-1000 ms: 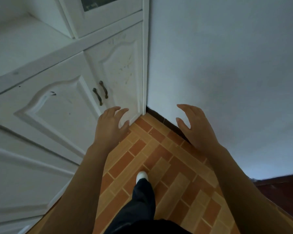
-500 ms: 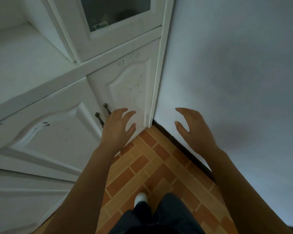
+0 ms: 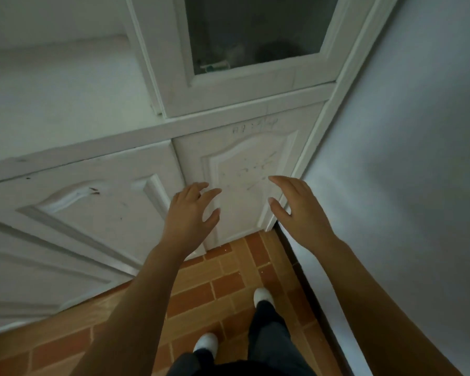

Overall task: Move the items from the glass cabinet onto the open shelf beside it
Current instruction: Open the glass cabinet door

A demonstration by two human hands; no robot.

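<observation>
With both the left hand (image 3: 192, 213) and right hand (image 3: 299, 210) empty, fingers spread wide, reach toward 12 o'clock and open the glass cabinet door (image 3: 255, 31) by its frame before grasping any dim item inside.

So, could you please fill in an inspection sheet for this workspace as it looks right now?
Surface: open shelf left of the cabinet, white, nothing seen on the visible part.
Job's things: glass door shut; dim items behind it, one a small teal-tipped object, the rest unclear.
Clutter: nothing seen.
Grippers: left hand and right hand open, empty, in front of the lower cabinet door.
Cables: nothing seen.
Surroundings: white wall to the right, brick-pattern floor.
</observation>
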